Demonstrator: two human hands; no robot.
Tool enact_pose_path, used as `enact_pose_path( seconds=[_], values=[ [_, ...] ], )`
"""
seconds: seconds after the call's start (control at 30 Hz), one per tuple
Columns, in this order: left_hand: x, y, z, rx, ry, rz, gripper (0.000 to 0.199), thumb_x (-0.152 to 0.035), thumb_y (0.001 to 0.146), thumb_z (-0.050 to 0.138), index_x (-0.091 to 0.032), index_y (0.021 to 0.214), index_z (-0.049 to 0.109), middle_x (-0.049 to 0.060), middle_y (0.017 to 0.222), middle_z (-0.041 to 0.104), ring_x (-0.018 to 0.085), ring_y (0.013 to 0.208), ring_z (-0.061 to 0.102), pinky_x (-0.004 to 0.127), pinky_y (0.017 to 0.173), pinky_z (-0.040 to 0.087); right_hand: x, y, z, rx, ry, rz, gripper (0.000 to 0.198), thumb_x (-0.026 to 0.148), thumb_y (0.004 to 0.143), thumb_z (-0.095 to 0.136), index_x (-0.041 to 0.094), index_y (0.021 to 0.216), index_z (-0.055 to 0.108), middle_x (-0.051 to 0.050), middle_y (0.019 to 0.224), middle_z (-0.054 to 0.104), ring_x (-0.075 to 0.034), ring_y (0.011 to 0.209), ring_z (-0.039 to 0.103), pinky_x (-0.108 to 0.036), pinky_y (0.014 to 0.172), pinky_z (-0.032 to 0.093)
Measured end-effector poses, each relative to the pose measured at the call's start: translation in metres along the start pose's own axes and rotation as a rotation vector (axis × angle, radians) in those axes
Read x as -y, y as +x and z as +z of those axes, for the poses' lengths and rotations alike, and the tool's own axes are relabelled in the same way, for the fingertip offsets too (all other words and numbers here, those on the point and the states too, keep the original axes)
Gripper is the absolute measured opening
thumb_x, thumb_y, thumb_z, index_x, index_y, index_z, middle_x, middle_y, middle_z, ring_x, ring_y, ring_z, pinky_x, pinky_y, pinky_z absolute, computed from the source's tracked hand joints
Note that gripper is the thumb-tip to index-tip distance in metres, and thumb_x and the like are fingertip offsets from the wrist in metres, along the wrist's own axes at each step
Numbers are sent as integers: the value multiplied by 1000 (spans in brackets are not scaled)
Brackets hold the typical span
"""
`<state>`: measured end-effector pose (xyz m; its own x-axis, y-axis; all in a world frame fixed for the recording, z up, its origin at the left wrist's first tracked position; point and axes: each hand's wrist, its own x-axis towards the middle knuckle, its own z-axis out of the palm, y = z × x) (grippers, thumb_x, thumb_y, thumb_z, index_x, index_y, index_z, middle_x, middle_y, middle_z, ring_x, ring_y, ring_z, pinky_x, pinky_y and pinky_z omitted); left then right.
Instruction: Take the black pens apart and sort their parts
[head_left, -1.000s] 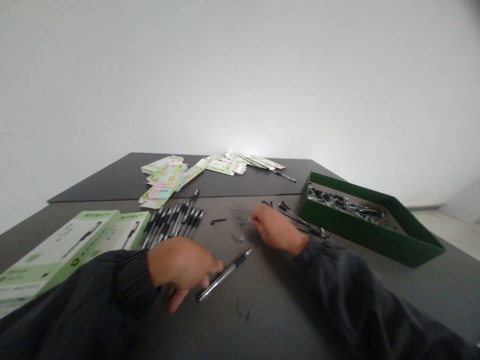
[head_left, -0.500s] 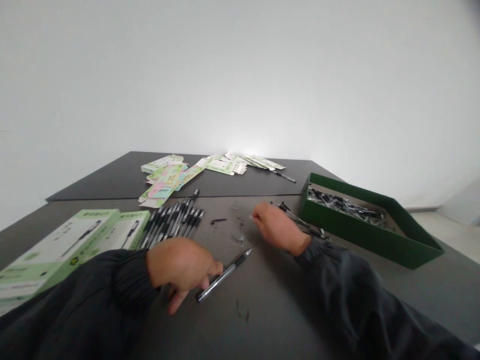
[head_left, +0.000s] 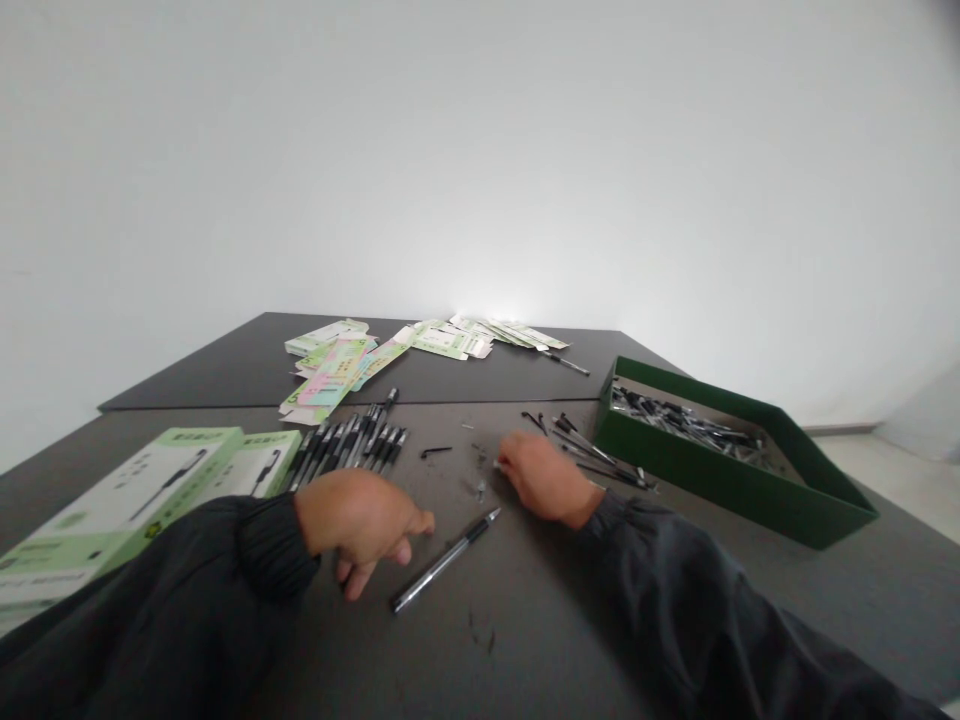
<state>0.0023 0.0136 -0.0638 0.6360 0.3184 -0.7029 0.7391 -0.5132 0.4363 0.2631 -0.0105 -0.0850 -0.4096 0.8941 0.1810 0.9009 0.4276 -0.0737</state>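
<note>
My left hand (head_left: 367,522) hovers just left of an uncapped black gel pen (head_left: 446,560) lying slantwise on the table, with its tip pointing away to the right. The left fingers are apart, with nothing between them. Fingertips pinched, my right hand (head_left: 546,480) is low over the table beyond the pen's tip. A tiny pale bit shows at those fingertips, too small to name. Small clear pieces (head_left: 481,490) lie just left of that hand. Beyond my left hand is a row of black pens (head_left: 352,438), partly covered by it.
A green box (head_left: 720,480) full of pen parts stands at right, with loose black and clear pen parts (head_left: 592,445) beside it. Printed pen cartons (head_left: 127,500) lie at left. Flattened cartons (head_left: 330,375) and one pen (head_left: 566,363) lie farther back. A bent black piece (head_left: 436,452) lies mid-table.
My left hand has drawn slightly away from the pen, which stays on the table. My right hand has come down a little nearer, still pinched.
</note>
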Motion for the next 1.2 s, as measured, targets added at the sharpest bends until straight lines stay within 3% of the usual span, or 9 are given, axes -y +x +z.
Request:
enact_pose_path(
  seconds=[0.17, 0.33, 0.43, 0.53, 0.6, 0.7, 0.87, 1.03, 1.2],
  values=[
    [-13, 3, -8, 138, -24, -81, 58, -26, 89, 42, -19, 145, 28, 10, 82, 73, 24, 65, 67, 28, 52, 48, 0, -4, 12, 33, 7, -16, 12, 19, 92, 44, 15, 92, 55, -9, 95, 58, -19, 91, 54, -29, 80, 38],
    [-24, -2, -12, 191, 25, -142, 58, -19, 92, 34, -13, 147, 17, 16, 99, 70, 23, 78, 68, 26, 59, 49, -3, -3, -6, -38, 42, -50, 10, 19, 91, 47, 16, 88, 56, -8, 90, 57, -18, 85, 53, -28, 76, 38],
    [-24, -3, -13, 222, 33, -110, 55, -24, 95, 29, -12, 147, 16, 15, 96, 71, 22, 83, 68, 26, 64, 49, -3, -1, -20, -183, 11, -13, 16, 19, 94, 40, 16, 93, 55, -9, 95, 57, -19, 89, 51, -30, 79, 37],
    [-18, -1, -13, 228, 91, -48, 54, -26, 95, 28, -9, 146, 18, 15, 93, 72, 21, 86, 67, 25, 65, 48, -2, 1, -24, -131, 10, -43, 10, 18, 90, 47, 16, 83, 54, -7, 84, 57, -18, 77, 51, -29, 72, 38],
    [-13, 1, -12, 222, 108, -12, 54, -28, 96, 28, -8, 145, 19, 13, 89, 73, 20, 87, 66, 23, 68, 47, -2, 2, -24, -208, 2, 1, 10, 17, 91, 44, 15, 88, 54, -9, 89, 58, -18, 81, 51, -29, 74, 38],
    [-5, 5, -11, 206, 72, 38, 55, -32, 96, 28, -8, 145, 21, 9, 83, 73, 19, 89, 65, 23, 73, 46, -2, 4, -24, -180, 0, -49, 9, 16, 89, 46, 16, 83, 53, -8, 83, 57, -19, 76, 51, -29, 70, 37],
    [-3, 8, -10, 274, -2, 26, 55, -30, 94, 30, -8, 144, 21, 7, 77, 73, 20, 88, 66, 25, 74, 46, -3, 6, -28, -278, 45, 31, 12, 14, 90, 41, 14, 95, 52, -9, 85, 56, -17, 72, 51, -28, 67, 38],
    [-8, 6, -10, 313, -24, 17, 54, -29, 94, 29, -10, 144, 24, 5, 69, 72, 22, 77, 66, 26, 66, 46, -3, 4, -25, -159, 31, -102, 9, 15, 88, 46, 16, 84, 54, -8, 85, 58, -18, 77, 52, -28, 72, 38],
    [-4, 6, -8, 263, 22, 78, 54, -33, 93, 32, -12, 143, 29, 7, 72, 73, 21, 73, 65, 23, 60, 44, -4, 3, -17, -112, 16, -105, 5, 18, 87, 50, 16, 85, 54, -7, 87, 59, -17, 78, 52, -28, 71, 38]
  ],
)
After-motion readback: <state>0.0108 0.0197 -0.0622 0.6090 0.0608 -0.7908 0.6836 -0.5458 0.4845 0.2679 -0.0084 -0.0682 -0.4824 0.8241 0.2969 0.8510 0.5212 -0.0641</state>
